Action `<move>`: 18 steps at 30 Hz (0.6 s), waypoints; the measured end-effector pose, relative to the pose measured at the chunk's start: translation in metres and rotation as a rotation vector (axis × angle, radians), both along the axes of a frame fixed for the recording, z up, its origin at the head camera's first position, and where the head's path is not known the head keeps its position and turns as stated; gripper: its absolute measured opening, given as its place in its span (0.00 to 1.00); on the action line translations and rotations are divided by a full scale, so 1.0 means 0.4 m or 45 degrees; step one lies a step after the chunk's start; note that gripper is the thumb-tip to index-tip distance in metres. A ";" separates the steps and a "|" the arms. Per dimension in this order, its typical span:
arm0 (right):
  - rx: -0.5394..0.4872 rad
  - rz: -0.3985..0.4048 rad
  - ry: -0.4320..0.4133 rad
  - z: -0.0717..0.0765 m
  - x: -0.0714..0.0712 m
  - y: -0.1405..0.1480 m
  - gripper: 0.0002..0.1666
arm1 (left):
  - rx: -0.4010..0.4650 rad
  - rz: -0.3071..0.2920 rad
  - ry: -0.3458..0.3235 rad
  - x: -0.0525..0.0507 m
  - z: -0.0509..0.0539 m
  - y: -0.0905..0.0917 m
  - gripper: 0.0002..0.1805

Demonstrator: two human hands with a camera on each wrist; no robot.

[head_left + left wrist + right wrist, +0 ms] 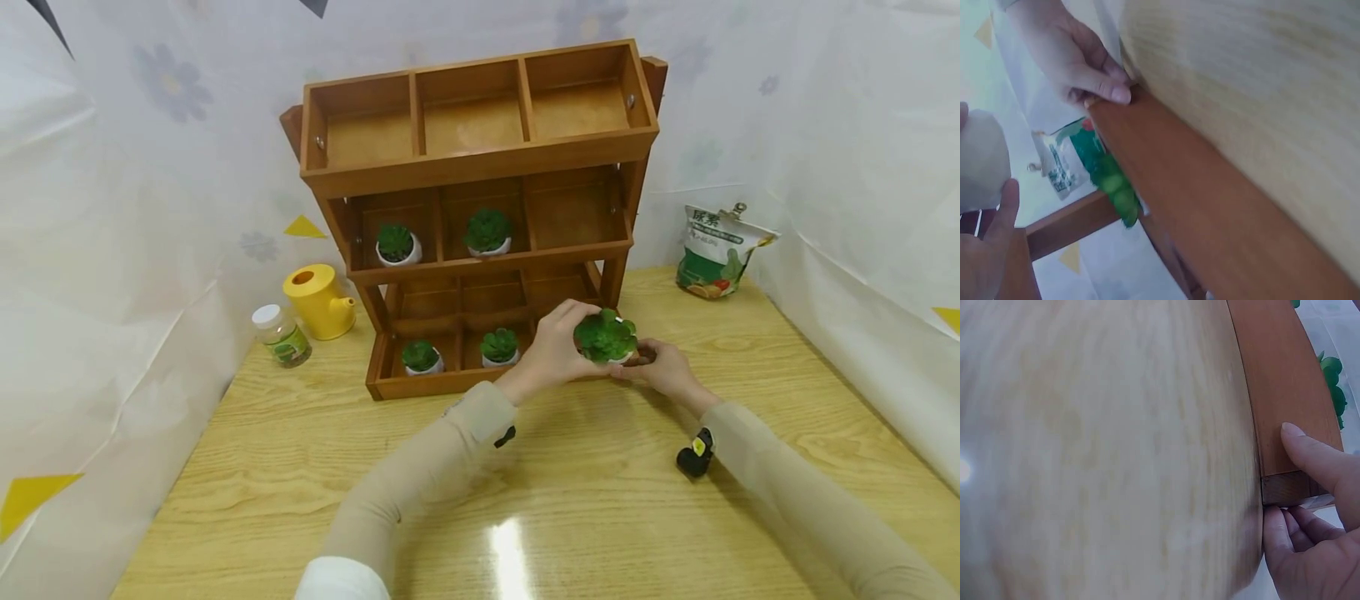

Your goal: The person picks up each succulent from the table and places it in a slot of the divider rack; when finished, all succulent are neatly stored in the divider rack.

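Note:
My left hand (558, 346) holds a potted succulent (606, 336) over the right end of the bottom tier of a wooden plant stand (480, 171). Its white pot (984, 164) shows between the fingers in the left wrist view. With thumb on the front board and fingers round the end, my right hand (660, 371) grips the bottom tier's right corner (1288, 487). Two succulents in white pots, one left (422, 357) and one middle (499, 345), sit in the bottom tier. The middle tier bears two more, left (397, 244) and centre (487, 231).
Left of the stand are a yellow watering can (318, 302) and a clear jar with a white lid (282, 336). A clipped green and white bag (716, 254) stands at the back right. The stand rests on a wood-grain table (600, 508) before white sheeting.

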State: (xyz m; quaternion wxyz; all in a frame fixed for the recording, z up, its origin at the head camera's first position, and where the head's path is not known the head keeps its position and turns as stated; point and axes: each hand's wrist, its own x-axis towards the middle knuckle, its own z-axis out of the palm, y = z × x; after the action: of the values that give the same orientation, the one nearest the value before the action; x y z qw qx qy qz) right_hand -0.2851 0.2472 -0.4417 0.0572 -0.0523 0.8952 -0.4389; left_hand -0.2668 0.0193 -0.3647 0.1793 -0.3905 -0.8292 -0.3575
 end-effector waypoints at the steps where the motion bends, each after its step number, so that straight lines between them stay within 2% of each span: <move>1: 0.002 0.000 -0.005 0.001 0.000 0.000 0.44 | 0.017 0.010 0.019 -0.002 0.007 -0.002 0.38; 6: 0.030 -0.001 0.010 -0.001 0.000 0.001 0.46 | 0.133 0.070 0.140 -0.020 0.041 -0.007 0.38; 9: 0.033 -0.003 0.018 -0.002 0.000 0.001 0.45 | 0.198 0.095 0.185 -0.029 0.064 -0.005 0.38; 18: 0.022 -0.001 0.011 0.001 0.002 0.000 0.46 | 0.297 0.196 0.204 -0.057 0.133 0.000 0.40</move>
State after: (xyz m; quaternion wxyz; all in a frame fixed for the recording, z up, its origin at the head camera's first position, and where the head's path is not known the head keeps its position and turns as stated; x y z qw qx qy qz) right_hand -0.2844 0.2472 -0.4413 0.0536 -0.0533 0.8991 -0.4311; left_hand -0.2896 0.0194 -0.3115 0.3157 -0.3297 -0.7925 -0.4044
